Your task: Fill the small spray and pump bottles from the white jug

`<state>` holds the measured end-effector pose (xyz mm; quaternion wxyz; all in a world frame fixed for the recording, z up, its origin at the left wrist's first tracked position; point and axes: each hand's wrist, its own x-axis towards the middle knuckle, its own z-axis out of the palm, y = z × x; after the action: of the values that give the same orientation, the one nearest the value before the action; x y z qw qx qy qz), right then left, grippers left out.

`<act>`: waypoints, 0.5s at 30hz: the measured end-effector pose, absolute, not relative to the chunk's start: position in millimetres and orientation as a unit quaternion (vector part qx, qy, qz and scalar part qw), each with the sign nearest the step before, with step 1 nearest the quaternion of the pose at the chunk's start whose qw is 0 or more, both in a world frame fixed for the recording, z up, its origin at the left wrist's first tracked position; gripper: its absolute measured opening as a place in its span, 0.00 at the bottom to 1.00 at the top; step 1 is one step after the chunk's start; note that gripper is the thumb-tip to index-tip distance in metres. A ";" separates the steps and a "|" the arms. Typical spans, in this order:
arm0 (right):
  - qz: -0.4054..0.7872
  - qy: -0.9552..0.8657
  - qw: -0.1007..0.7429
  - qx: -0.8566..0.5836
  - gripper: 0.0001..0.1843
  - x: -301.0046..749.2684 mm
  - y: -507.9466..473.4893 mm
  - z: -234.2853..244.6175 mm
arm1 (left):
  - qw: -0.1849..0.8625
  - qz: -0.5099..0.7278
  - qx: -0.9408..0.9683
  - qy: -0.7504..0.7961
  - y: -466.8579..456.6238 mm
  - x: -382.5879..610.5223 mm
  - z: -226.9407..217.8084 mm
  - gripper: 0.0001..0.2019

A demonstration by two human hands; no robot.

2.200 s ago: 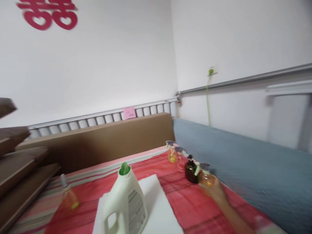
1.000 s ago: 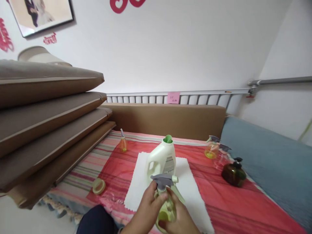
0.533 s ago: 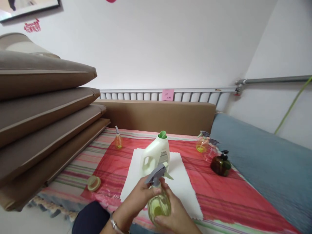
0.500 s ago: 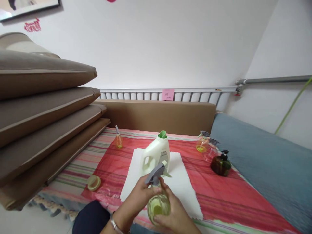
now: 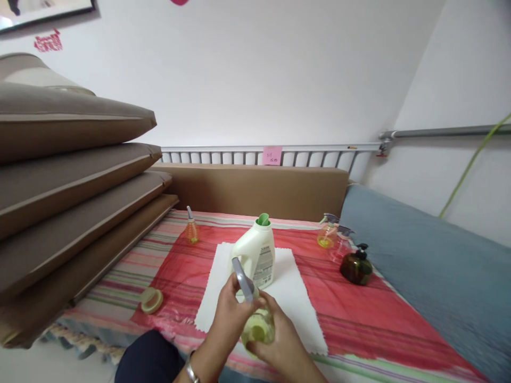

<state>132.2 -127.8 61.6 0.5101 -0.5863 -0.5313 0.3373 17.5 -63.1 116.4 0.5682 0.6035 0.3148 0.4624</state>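
Both my hands are on a spray bottle (image 5: 257, 331) of clear yellowish-green plastic with a grey trigger head, held tilted at the front of the white cloth. My left hand (image 5: 236, 308) grips the neck and collar just under the head. Around the bottle's body curls my right hand (image 5: 275, 335), its thumb low on the front. Just behind them a white detergent jug (image 5: 261, 252) stands uncapped, with a green spout showing in its mouth. The white cloth (image 5: 293, 298) under it has a scalloped edge. At the left lies a pale round cap (image 5: 151, 300).
One spray bottle (image 5: 192, 231) stands back left. On the right are a yellow-bottomed spray bottle (image 5: 326, 235), a pink one (image 5: 342, 246) and a brown pump bottle (image 5: 356, 267). Stacked cushions (image 5: 80, 159) rise at the left; a padded board (image 5: 255, 189) and radiator (image 5: 223, 157) line the back.
The grey trigger head has turned: its nozzle and lever pointed right and now it shows narrow, facing up and left. Both hands stay on the bottle. The view shifts slightly.
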 end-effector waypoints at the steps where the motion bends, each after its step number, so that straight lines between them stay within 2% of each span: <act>1: 0.338 -0.530 0.507 -0.590 0.44 132.1 -128.2 61.3 | 0.571 0.459 0.607 0.307 -64.5 19.2 115.6 0.16; 6: 0.358 -0.540 0.501 -0.574 0.40 130.1 -130.3 63.0 | 0.635 0.396 0.618 0.241 -67.5 15.3 118.7 0.12; 11: 0.356 -0.528 0.497 -0.589 0.41 130.4 -130.5 56.1 | 0.626 0.488 0.559 0.239 -61.4 8.2 136.9 0.09; 15: 0.342 -0.527 0.495 -0.600 0.43 132.9 -130.1 50.7 | 0.611 0.492 0.560 0.266 -60.0 8.9 143.4 0.09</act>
<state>132.9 -130.1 50.7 0.4955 -0.5996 -0.5273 0.3420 8.9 -60.0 143.4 0.6113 0.5599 0.2656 0.4922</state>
